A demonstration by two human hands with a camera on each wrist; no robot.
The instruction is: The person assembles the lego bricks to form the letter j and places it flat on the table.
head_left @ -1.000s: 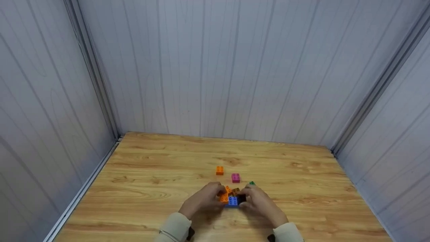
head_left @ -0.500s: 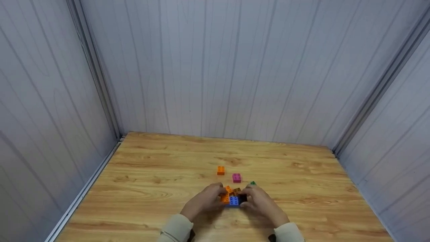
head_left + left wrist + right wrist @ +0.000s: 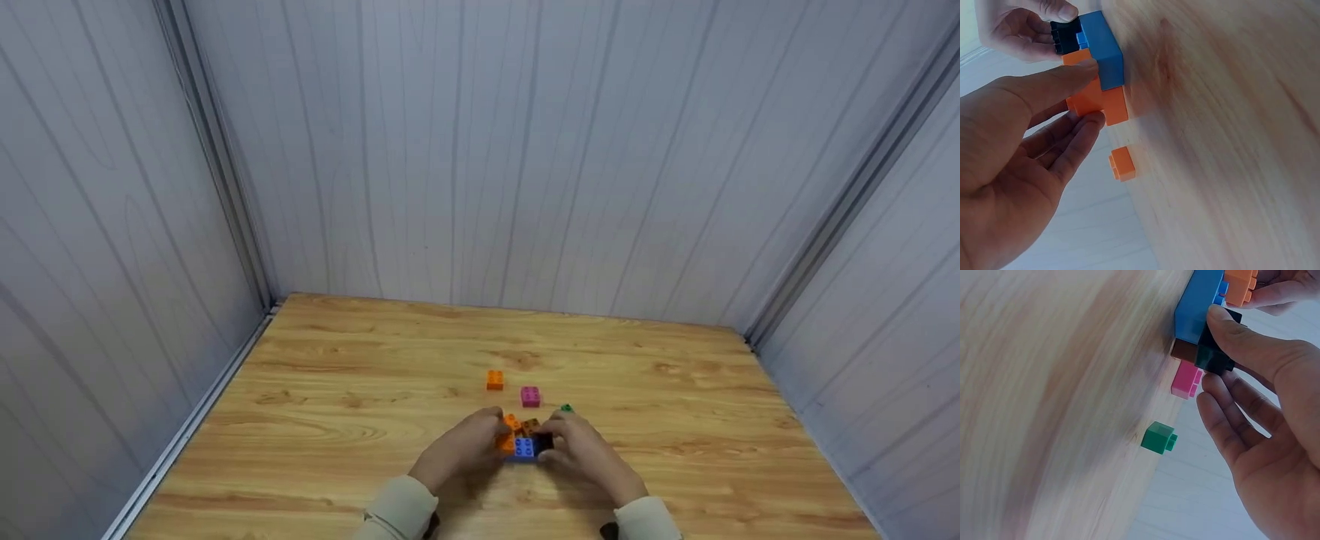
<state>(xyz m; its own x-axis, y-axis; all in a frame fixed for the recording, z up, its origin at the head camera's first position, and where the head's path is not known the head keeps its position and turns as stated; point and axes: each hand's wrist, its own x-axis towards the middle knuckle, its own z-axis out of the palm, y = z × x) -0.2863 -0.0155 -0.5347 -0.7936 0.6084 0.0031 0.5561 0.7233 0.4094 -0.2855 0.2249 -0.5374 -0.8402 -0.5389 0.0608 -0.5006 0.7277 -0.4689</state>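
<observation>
On the wooden table lies a long blue toy building brick [image 3: 1107, 59], studs up, with its middle studs bare. An orange brick [image 3: 1081, 93] sits on its left end; my left hand [image 3: 466, 444] pinches it between thumb and fingers. At the other end is a black brick [image 3: 1216, 346], pinched between the thumb and fingers of my right hand [image 3: 589, 454]. Right behind the blue one, between my hands, are a brown brick [image 3: 530, 427] and another orange brick [image 3: 512, 422]. My fingers hide parts of the gripped bricks.
Beyond my hands lie a loose orange brick [image 3: 495, 380] and a pink brick [image 3: 530, 397]. A green brick [image 3: 1158, 437] is just past my right hand. Pale panel walls [image 3: 480, 150] enclose the table [image 3: 337, 420] at the back and both sides.
</observation>
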